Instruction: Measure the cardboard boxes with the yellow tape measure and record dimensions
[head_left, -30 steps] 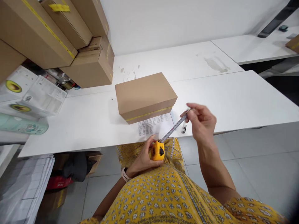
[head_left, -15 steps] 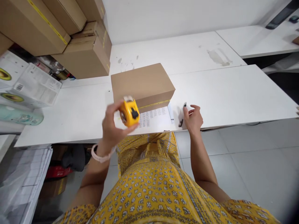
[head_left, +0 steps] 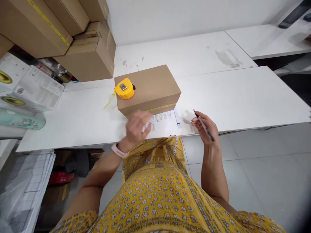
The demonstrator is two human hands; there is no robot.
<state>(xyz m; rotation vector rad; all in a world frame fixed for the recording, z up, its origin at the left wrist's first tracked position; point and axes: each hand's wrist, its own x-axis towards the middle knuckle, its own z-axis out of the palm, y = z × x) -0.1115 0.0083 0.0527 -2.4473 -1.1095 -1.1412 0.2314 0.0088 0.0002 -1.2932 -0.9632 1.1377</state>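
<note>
A yellow tape measure (head_left: 124, 89) lies on the left end of a brown cardboard box (head_left: 153, 87) that stands on the white table (head_left: 243, 97). A printed sheet of paper (head_left: 163, 122) lies at the box's near side. My left hand (head_left: 136, 127) hovers over the sheet's left part, blurred by motion, fingers loosely curled and nothing in it. My right hand (head_left: 205, 127) is at the table's near edge, right of the sheet, and pinches a dark pen (head_left: 203, 125).
Stacked cardboard boxes (head_left: 80, 48) fill the back left corner. White product cartons (head_left: 31, 92) and a teal cylinder (head_left: 20, 119) lie at the far left. A pile of papers (head_left: 21, 191) sits low on the left. A second white table (head_left: 267, 40) stands at the back right.
My left hand set the tape measure on top of the box and drew back over the sheet. My right hand picked the pen up off the table.
</note>
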